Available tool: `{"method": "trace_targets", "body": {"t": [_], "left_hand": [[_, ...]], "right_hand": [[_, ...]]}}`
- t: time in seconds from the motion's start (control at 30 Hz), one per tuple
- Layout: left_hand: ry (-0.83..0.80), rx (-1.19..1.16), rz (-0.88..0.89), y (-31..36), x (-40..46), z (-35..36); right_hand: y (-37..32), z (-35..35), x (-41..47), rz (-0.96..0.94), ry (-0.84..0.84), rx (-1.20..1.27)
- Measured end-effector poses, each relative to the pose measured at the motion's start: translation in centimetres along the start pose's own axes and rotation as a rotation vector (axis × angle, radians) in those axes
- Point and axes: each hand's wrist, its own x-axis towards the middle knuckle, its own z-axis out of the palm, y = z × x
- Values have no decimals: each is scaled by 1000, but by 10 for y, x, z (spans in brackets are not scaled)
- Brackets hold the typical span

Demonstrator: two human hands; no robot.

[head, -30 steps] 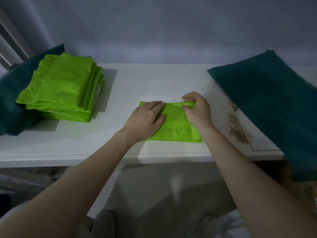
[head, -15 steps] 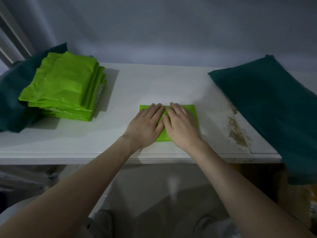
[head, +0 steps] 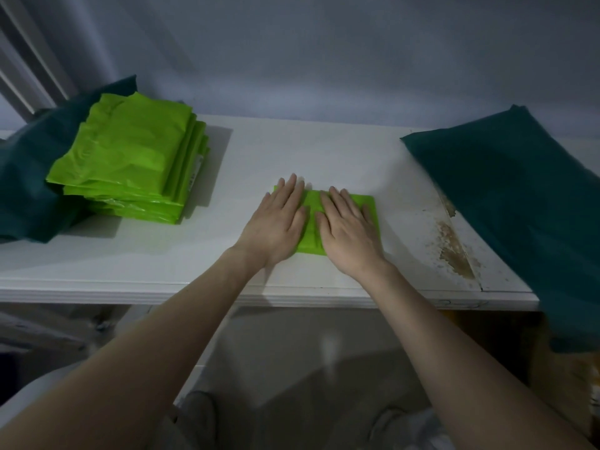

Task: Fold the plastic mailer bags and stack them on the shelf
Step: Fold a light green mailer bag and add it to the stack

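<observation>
A folded green mailer bag [head: 370, 207] is pressed flat on the white shelf [head: 201, 254] under both hands.

The left hand [head: 276, 225] and right hand [head: 349, 230] are laid side by side on the bag, palms down, fingers straight and slightly spread; nothing is gripped. The bag is found near the shelf's front edge, about midway along it. A stack of folded green mailer bags [head: 130, 157] is seen at the far left, well apart from the hands, resting partly on a dark teal cloth [head: 22, 190]. A second dark teal cloth [head: 519, 196] is draped over the right end of the shelf and hangs past its front edge. Beside that cloth the white paint is chipped, and a brown worn patch [head: 454, 251] is exposed. A plain grey-blue wall [head: 324, 53] is seen behind the shelf in dim light.
</observation>
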Motion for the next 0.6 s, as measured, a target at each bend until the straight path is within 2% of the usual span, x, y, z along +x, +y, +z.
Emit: {"method": "trace_targets", "body": {"t": [0.17, 0.27, 0.43, 0.53, 0.6], "left_hand": [[34, 240, 63, -8, -9, -1], [30, 297, 92, -10, -16, -4], [159, 393, 171, -7, -26, -6], [248, 400, 187, -2, -31, -3], [231, 422, 152, 0, -34, -1]], "right_hand": [[4, 0, 12, 5, 20, -26], [5, 1, 18, 27, 80, -101], [-10, 1, 16, 21, 339, -213], [-18, -3, 10, -16, 374, -220], [-24, -4, 6, -91, 357, -184]]}}
